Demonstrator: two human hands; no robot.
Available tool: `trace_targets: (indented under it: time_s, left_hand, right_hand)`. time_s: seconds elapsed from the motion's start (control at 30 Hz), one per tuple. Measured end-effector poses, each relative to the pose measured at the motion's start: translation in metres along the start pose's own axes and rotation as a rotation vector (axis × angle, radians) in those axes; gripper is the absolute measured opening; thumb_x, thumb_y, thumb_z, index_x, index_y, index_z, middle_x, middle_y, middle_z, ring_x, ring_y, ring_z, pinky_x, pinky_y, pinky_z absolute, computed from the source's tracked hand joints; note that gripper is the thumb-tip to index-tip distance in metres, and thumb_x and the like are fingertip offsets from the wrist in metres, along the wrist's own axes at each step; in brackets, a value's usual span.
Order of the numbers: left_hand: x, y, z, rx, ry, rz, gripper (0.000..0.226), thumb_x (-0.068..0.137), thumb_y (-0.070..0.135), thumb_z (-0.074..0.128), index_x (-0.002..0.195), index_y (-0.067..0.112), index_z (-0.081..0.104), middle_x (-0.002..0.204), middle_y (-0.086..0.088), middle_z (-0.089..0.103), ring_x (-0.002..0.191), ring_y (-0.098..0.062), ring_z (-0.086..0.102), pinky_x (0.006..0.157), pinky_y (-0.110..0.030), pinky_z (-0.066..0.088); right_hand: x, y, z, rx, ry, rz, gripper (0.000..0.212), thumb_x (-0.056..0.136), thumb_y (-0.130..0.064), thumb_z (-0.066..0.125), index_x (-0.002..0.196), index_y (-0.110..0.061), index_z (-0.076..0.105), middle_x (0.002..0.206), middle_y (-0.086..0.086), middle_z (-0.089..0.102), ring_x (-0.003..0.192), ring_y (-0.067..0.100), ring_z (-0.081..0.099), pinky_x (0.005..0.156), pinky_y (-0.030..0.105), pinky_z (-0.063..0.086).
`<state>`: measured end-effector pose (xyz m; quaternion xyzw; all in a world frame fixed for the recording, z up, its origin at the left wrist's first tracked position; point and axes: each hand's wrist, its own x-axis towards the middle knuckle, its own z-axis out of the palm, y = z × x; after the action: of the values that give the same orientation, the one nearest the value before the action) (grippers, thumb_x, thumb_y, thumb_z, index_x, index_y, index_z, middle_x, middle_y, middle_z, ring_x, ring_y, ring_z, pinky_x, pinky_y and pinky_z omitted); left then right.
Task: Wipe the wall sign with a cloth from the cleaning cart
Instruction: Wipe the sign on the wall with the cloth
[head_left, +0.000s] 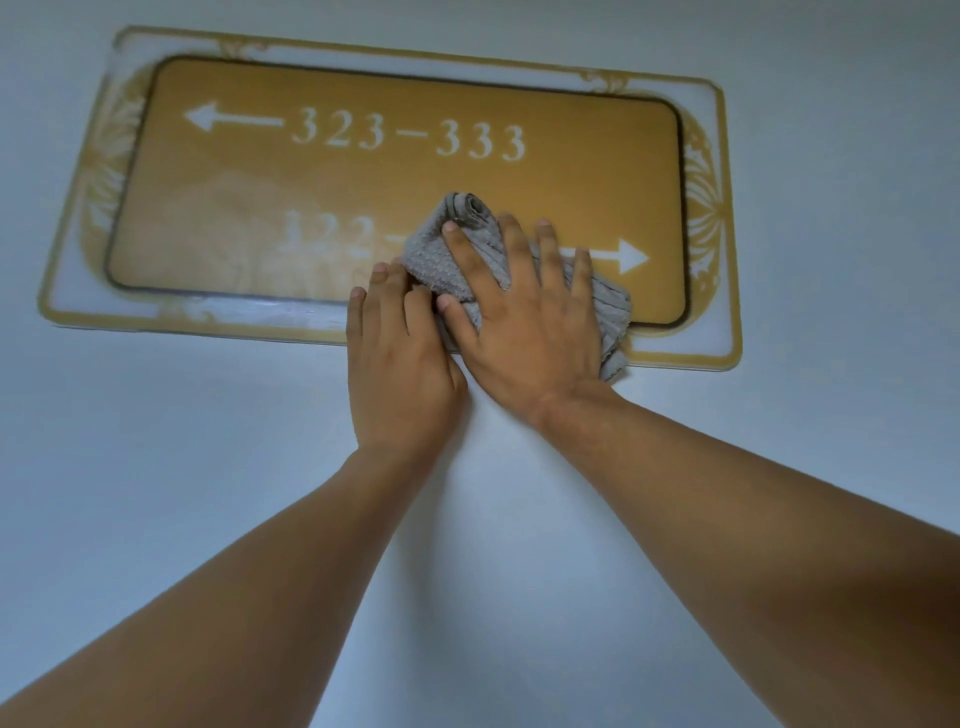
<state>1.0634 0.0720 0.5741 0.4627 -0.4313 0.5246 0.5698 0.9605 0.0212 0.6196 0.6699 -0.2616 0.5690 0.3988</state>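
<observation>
Right hand (524, 322): flat, fingers spread, pressing cloth (483, 249) on sign (363, 171)
Left hand (400, 358): fingers straight, touching cloth's left edge

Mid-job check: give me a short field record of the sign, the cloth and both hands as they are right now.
sign: gold rectangular wall sign with white ornate border, mounted on pale wall
text showing: left arrow with 323-333 on top row; lower row partly covered, right arrow visible
cloth: grey textured cloth, bunched, over the sign's lower middle
right hand: fingers spread flat, pressing the cloth against the sign
left hand: beside it, fingertips at the cloth's left edge
surface: faint streaky haze on lower left
</observation>
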Motion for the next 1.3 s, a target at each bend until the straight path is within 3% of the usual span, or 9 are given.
trace_targets:
  time_s: [0.17, 0.27, 0.4, 0.53, 0.77, 0.9, 1.03, 1.17, 1.3]
  left_hand:
    - [0.003, -0.001, -0.004, 0.039, -0.015, 0.041, 0.023, 0.097, 0.008, 0.044, 0.111, -0.003, 0.059, 0.136, -0.022, 0.053, 0.137, -0.039, 0.041, 0.113, -0.052, 0.029]
    - [0.016, -0.021, -0.022, 0.158, -0.075, 0.223, 0.023, 0.088, 0.009, 0.045, 0.103, 0.002, 0.06, 0.124, -0.018, 0.059, 0.117, -0.038, 0.053, 0.097, -0.047, 0.039]
    - [0.047, -0.038, -0.045, 0.291, -0.128, 0.37, 0.029, 0.078, 0.017, 0.037, 0.096, 0.006, 0.056, 0.102, -0.012, 0.061, 0.089, -0.035, 0.051, 0.079, -0.044, 0.035]
    - [0.075, -0.024, -0.037, 0.169, -0.016, 0.209, 0.031, 0.084, 0.019, 0.04, 0.107, 0.006, 0.055, 0.106, -0.013, 0.058, 0.094, -0.034, 0.051, 0.082, -0.044, 0.037]
    - [0.108, -0.02, -0.023, 0.191, -0.066, 0.249, 0.056, 0.086, 0.025, 0.039, 0.139, 0.01, 0.049, 0.133, -0.013, 0.053, 0.114, -0.032, 0.05, 0.098, -0.044, 0.039]
    - [0.132, -0.027, -0.02, 0.252, -0.022, 0.319, 0.041, 0.084, 0.025, 0.04, 0.116, 0.005, 0.056, 0.113, -0.015, 0.055, 0.102, -0.035, 0.051, 0.09, -0.045, 0.039]
    - [0.166, -0.01, -0.004, 0.157, 0.098, 0.178, 0.023, 0.091, 0.025, 0.036, 0.089, 0.007, 0.051, 0.104, -0.018, 0.056, 0.096, -0.036, 0.05, 0.082, -0.046, 0.039]
    - [0.18, -0.015, 0.008, 0.06, 0.16, 0.115, 0.012, 0.093, 0.023, 0.036, 0.088, 0.014, 0.042, 0.098, -0.013, 0.054, 0.086, -0.025, 0.044, 0.072, -0.034, 0.029]
    - [0.179, -0.031, 0.01, 0.037, 0.161, 0.208, 0.012, 0.089, 0.021, 0.037, 0.09, 0.012, 0.045, 0.094, -0.013, 0.056, 0.084, -0.024, 0.043, 0.071, -0.036, 0.031]
  right_hand:
    - [0.006, 0.001, 0.0, -0.018, -0.01, -0.01, 0.063, 0.099, -0.063, 0.018, 0.158, -0.043, 0.008, 0.166, 0.009, 0.017, 0.15, 0.041, 0.013, 0.116, 0.067, 0.013]
    - [0.012, 0.002, 0.0, -0.013, -0.034, -0.041, 0.065, 0.098, -0.064, 0.016, 0.158, -0.043, 0.004, 0.167, 0.01, 0.014, 0.151, 0.044, 0.008, 0.115, 0.07, 0.009]
    - [0.017, 0.003, 0.0, -0.015, -0.037, -0.053, 0.065, 0.098, -0.065, 0.014, 0.158, -0.043, 0.0, 0.167, 0.01, 0.011, 0.15, 0.046, 0.004, 0.113, 0.072, 0.007]
    - [0.04, 0.003, -0.003, 0.012, -0.047, -0.093, 0.063, 0.099, -0.065, 0.012, 0.156, -0.045, -0.003, 0.168, 0.007, 0.007, 0.151, 0.045, 0.001, 0.113, 0.071, 0.004]
    - [0.088, -0.001, -0.005, 0.021, -0.029, -0.084, 0.063, 0.099, -0.063, 0.012, 0.157, -0.045, -0.003, 0.168, 0.007, 0.005, 0.151, 0.044, -0.001, 0.114, 0.069, 0.002]
    - [0.096, 0.0, -0.003, 0.025, -0.005, -0.1, 0.063, 0.098, -0.06, 0.017, 0.157, -0.045, -0.002, 0.168, 0.007, 0.007, 0.15, 0.046, 0.002, 0.114, 0.069, 0.002]
    - [0.113, 0.001, -0.003, 0.057, -0.004, -0.11, 0.067, 0.094, -0.058, 0.024, 0.157, -0.044, 0.004, 0.168, 0.008, 0.01, 0.15, 0.045, 0.003, 0.114, 0.068, 0.001]
    - [0.128, 0.0, -0.003, 0.061, 0.02, -0.099, 0.067, 0.094, -0.059, 0.027, 0.157, -0.044, 0.007, 0.167, 0.007, 0.013, 0.15, 0.045, 0.006, 0.114, 0.068, 0.002]
    - [0.14, 0.0, -0.001, 0.062, 0.045, -0.119, 0.06, 0.098, -0.053, 0.02, 0.156, -0.046, 0.009, 0.167, 0.007, 0.016, 0.15, 0.043, 0.009, 0.115, 0.067, 0.002]
